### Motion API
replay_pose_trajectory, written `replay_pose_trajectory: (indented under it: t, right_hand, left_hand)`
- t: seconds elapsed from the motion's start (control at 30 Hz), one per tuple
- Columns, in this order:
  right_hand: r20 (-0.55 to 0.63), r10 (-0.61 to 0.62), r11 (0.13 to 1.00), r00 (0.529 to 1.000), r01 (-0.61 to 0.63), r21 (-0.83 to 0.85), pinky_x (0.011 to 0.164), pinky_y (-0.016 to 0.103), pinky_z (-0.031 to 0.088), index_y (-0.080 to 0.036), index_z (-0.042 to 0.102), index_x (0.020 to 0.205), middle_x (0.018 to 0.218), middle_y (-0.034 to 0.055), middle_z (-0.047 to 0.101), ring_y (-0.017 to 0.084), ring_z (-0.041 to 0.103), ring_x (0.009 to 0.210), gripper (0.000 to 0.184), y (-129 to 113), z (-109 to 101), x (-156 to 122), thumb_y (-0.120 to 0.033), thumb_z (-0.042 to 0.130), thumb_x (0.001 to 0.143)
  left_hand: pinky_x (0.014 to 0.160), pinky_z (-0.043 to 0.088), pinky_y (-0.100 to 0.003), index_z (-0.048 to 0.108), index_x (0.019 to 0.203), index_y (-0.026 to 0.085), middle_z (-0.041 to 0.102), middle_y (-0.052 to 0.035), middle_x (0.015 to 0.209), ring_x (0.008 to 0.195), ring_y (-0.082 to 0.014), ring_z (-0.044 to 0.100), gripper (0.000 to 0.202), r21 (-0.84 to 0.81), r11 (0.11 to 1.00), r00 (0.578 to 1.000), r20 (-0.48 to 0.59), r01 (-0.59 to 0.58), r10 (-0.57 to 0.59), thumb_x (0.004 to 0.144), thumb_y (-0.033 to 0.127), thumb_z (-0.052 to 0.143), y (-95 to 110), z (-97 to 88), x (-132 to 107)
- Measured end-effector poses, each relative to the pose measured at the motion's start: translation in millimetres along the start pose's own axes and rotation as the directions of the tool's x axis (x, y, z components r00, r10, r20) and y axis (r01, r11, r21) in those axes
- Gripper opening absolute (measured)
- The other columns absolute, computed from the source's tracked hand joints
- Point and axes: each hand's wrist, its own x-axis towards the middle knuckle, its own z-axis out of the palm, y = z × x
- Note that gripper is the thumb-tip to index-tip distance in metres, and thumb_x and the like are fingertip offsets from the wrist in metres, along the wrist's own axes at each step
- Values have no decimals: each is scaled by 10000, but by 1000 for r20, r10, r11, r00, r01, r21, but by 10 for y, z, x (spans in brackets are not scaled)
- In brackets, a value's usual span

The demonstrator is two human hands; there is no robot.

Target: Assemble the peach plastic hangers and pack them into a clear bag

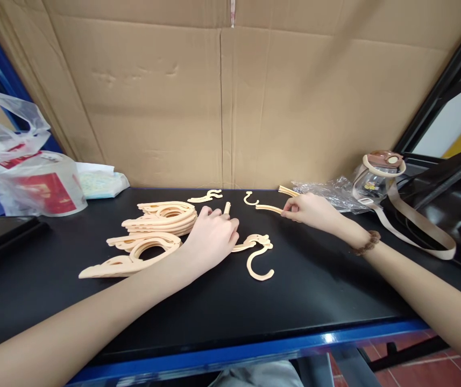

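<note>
My right hand [305, 208] pinches the end of a slim beige hanger arm [268, 208], which points left over the table. The fingers of my left hand [213, 234] are curled round a beige hanger piece [227, 207]; its short end sticks up past the fingers and the rest is hidden. Just right of that hand lies a hanger centre with a hook [260, 275], its left part under the hand. Folded beige hangers are stacked in a pile [161, 215] left of my left hand, with another folded hanger [133, 258] nearer me.
Loose hanger parts [206, 196], a small hook [250, 199] and thin strips [288, 191] lie at the back. A clear bag [331, 193] and a strapped bottle [375, 174] stand right. Left are a bagged tub [44, 183], a tissue pack [101, 183] and a dark device [0, 234].
</note>
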Motion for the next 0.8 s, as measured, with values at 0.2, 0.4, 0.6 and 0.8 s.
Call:
replay_pose_trajectory:
  t: [0.2,0.4,0.6,0.8]
  right_hand:
    - [69,-58,993,996,50,105,559,266,384,-218,663,761,621,-29,663,142,585,586,217,-40,28,-8,-376,532,831]
    - [70,-149,977,986,136,166,583,270,402,-213,645,804,639,-33,655,135,587,591,195,-12,86,-1,-350,515,853]
    - [94,-248,947,964,220,234,595,276,409,-209,614,843,703,-14,664,145,598,634,199,75,152,47,-367,497,875]
    - [80,-279,939,957,255,230,589,276,408,-201,597,856,705,-7,653,139,586,621,226,85,187,64,-393,483,892]
  left_hand:
    - [729,345,-400,610,679,157,671,-81,766,777,-241,585,332,2,999,998,30,47,-47,864,76,346,-7,-32,4]
    - [758,393,-395,592,1118,106,661,-130,947,910,-282,607,286,106,982,986,56,153,-159,951,166,368,-5,37,30]
    - [707,424,-323,599,1078,140,656,-85,980,912,-233,590,385,59,984,963,202,169,-178,821,-59,392,33,-56,11]
    - [614,417,-306,581,1045,139,633,-73,1000,933,-242,554,442,-30,985,970,181,168,-160,744,-114,380,26,-24,-5]
